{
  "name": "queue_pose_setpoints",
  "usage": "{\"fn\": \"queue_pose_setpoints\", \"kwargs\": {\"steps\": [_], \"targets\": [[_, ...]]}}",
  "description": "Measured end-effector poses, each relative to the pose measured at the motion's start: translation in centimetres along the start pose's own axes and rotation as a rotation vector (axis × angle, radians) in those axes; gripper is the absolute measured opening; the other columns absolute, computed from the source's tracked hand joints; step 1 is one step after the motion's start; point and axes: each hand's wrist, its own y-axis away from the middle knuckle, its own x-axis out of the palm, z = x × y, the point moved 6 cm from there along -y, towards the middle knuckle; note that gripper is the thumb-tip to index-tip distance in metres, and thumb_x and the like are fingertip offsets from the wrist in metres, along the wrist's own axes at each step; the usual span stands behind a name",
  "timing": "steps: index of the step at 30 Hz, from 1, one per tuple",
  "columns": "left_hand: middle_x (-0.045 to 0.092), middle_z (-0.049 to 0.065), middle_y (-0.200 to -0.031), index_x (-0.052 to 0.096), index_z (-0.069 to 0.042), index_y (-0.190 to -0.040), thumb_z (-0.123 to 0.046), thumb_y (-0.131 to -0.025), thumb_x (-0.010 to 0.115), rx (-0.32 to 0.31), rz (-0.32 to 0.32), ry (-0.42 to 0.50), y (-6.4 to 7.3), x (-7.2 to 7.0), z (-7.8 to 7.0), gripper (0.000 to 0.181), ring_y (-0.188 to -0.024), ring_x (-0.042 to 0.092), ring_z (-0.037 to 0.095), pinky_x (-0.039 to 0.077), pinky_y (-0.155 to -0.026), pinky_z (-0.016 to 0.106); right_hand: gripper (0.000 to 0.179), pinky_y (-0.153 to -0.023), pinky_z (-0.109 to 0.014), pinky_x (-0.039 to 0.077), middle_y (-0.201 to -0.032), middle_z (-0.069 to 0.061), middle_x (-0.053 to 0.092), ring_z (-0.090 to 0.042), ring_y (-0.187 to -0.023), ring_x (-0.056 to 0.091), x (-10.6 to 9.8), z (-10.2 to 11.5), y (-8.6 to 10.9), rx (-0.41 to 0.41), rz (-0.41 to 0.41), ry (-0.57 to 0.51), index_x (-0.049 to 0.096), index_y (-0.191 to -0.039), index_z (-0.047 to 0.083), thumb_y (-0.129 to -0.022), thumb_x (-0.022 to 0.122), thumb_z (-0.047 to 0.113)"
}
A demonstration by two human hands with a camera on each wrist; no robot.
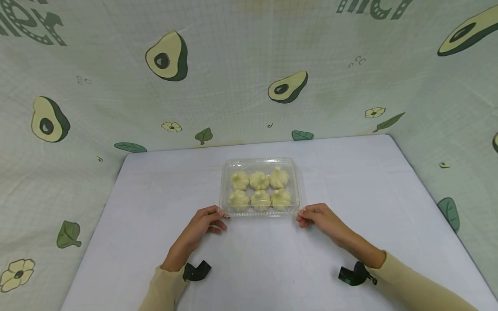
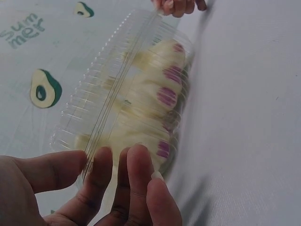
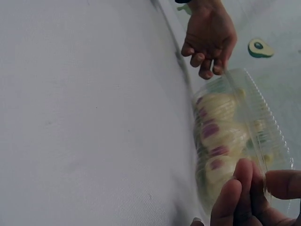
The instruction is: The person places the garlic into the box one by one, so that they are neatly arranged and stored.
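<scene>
A clear plastic clamshell box with its lid closed lies on the white-covered table. Inside, several pale yellow garlic bulbs sit in two rows; both wrist views show purple patches on their undersides. At the box's front left corner, my left hand pinches the rim between thumb and index finger, the other fingers spread below. My right hand pinches the rim at the front right corner, its remaining fingers curled beneath. From the left wrist, the box rim runs away from the thumb towards the other hand.
A white cloth covers the table. Behind and at both sides hangs a pale curtain printed with avocados, leaves and flowers. Black wrist mounts, one on the left and one on the right, stick out from the beige sleeves.
</scene>
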Motion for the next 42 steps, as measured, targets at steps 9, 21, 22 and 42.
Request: {"fn": "queue_pose_setpoints", "kwargs": {"steps": [9, 21, 22, 42], "targets": [[0.073, 0.001, -0.104, 0.069, -0.004, -0.1, -0.017, -0.108, 0.057, -0.005, 0.003, 0.013, 0.0, -0.02, 0.1, 0.02, -0.085, 0.07, 0.012, 0.06, -0.077, 0.03, 0.031, -0.082, -0.025, 0.056, -0.091, -0.004, 0.076, -0.01, -0.085, 0.067, 0.15, 0.4, -0.05, 0.016, -0.003, -0.027, 0.072, -0.109, -0.015, -0.108, 0.056, 0.01], [0.073, 0.005, -0.105, 0.071, -0.001, -0.101, -0.015, -0.107, 0.058, -0.001, 0.009, 0.006, 0.05, -0.06, 0.06, 0.02, -0.085, 0.07, 0.012, 0.06, -0.077, 0.029, 0.029, -0.078, -0.027, 0.053, -0.079, 0.001, 0.069, -0.01, -0.077, 0.062, 0.28, 0.61, 0.02, 0.021, -0.029, -0.05, 0.071, -0.103, -0.017, -0.107, 0.055, 0.007], [0.073, 0.005, -0.105, 0.071, -0.001, -0.101, -0.015, -0.107, 0.058, -0.001, 0.01, 0.006, 0.04, -0.05, 0.05, 0.02, -0.085, 0.07, 0.012, 0.06, -0.078, 0.029, 0.029, -0.078, -0.027, 0.053, -0.079, 0.001, 0.069, -0.01, -0.077, 0.062, 0.28, 0.61, 0.02, 0.022, -0.028, -0.051, 0.071, -0.103, -0.017, -0.107, 0.055, 0.007], [0.072, 0.011, -0.11, 0.07, 0.006, -0.116, -0.02, -0.11, 0.055, -0.014, 0.097, -0.068, 0.19, -0.2, 0.08, 0.031, -0.087, 0.069, 0.015, 0.06, -0.079, 0.031, 0.032, -0.085, -0.027, 0.057, -0.097, -0.009, 0.075, -0.016, -0.092, 0.067, 0.01, 0.51, 0.22, -0.006, 0.069, 0.071, 0.072, -0.112, -0.011, -0.111, 0.053, 0.014]]}}
